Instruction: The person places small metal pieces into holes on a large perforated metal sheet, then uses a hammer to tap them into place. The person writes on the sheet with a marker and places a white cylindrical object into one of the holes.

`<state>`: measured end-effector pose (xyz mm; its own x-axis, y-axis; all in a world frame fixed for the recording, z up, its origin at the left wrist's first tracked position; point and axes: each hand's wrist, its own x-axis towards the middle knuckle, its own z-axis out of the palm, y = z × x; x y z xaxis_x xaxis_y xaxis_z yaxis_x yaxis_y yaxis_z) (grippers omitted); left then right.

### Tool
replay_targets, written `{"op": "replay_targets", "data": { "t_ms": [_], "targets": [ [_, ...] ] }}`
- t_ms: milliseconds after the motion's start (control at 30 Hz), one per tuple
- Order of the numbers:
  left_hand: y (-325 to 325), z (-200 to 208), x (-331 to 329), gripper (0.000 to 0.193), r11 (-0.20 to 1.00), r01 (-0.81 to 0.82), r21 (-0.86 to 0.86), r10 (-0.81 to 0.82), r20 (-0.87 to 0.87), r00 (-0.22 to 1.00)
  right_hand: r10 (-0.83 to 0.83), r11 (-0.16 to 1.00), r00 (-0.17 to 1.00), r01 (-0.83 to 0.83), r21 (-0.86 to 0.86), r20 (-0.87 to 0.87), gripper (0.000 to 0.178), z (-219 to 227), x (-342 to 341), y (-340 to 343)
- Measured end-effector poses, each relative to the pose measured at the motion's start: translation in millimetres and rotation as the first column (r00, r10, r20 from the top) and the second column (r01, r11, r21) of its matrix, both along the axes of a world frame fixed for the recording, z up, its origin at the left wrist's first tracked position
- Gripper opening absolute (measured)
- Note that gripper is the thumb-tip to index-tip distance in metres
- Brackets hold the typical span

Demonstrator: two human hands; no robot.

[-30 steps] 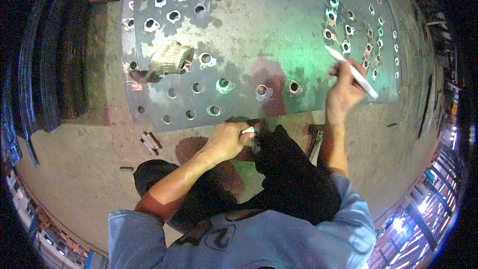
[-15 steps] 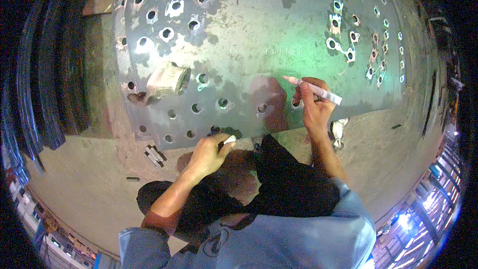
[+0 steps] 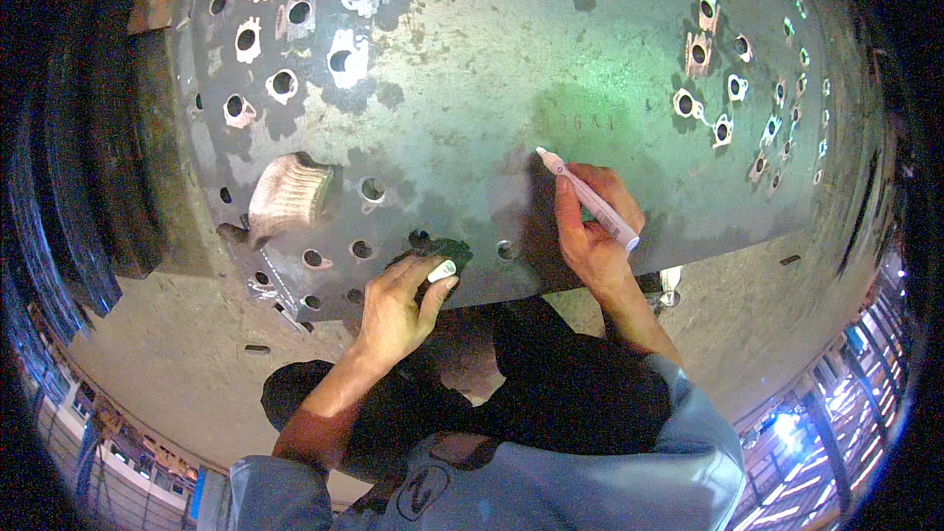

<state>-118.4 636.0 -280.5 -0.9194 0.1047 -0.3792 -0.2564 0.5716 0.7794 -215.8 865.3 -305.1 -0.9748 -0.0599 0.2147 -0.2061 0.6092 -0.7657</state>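
Observation:
A large grey steel plate [image 3: 442,108] with many round holes lies before me. Between the fingers and thumb of my right hand [image 3: 602,246] is a white marker [image 3: 598,208], slanted with its tip toward the upper left. That tip is at or just above the plate, below a faint row of stamped marks [image 3: 586,124]; contact cannot be made out. At the plate's near edge, my left hand [image 3: 395,313] pinches a small white marker cap [image 3: 442,270] between thumb and fingers.
A pale, ribbed curved piece [image 3: 291,195] lies at the plate's left. Dark long steel bars [image 3: 74,138] are stacked at far left. On the floor, a small white object [image 3: 671,285] is right of my right wrist. Bright light glows at lower right [image 3: 787,427].
My view has shifted over the plate. The marker has swung steeper and its tip is a little farther left. My left hand, with the cap, has come left and overlaps the near edge.

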Motion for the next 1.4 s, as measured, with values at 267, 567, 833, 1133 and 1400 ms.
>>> {"op": "replay_targets", "data": {
  "t_ms": [267, 567, 833, 1133, 1400],
  "targets": [
    [5.1, -4.5, -11.0, 0.021, 0.999, -0.032, 0.034, 0.031, 0.007, 0.999, 0.090, 0.996, 0.996, -0.090, 0.012, -0.014, 0.018, -3.3, -6.1, -2.7],
    [6.4, -7.2, -9.4, 0.021, 0.999, -0.019, 0.043, 0.020, -0.037, 0.999, 0.124, 0.992, 0.990, -0.124, -0.002, -0.068, 0.017, -8.7, -12.8, -7.7],
    [5.0, -3.8, -9.4, 0.022, 1.000, -0.014, 0.024, 0.014, 0.003, 1.000, 0.157, 0.988, 0.987, -0.157, 0.003, -0.014, 0.022, -7.8, -10.6, -13.5],
    [8.4, -4.2, -10.8, 0.023, 1.000, -0.015, 0.026, 0.015, 0.000, 1.000, 0.145, 0.989, 0.989, -0.146, -0.022, -0.037, 0.027, -18.3, -11.4, -17.6],
    [13.1, -4.2, -13.1, 0.022, 1.000, 0.007, 0.005, -0.007, 0.024, 1.000, 0.120, 0.993, 0.993, -0.120, -0.010, 0.015, 0.025, -17.5, -10.6, -15.8]
  ]
}}
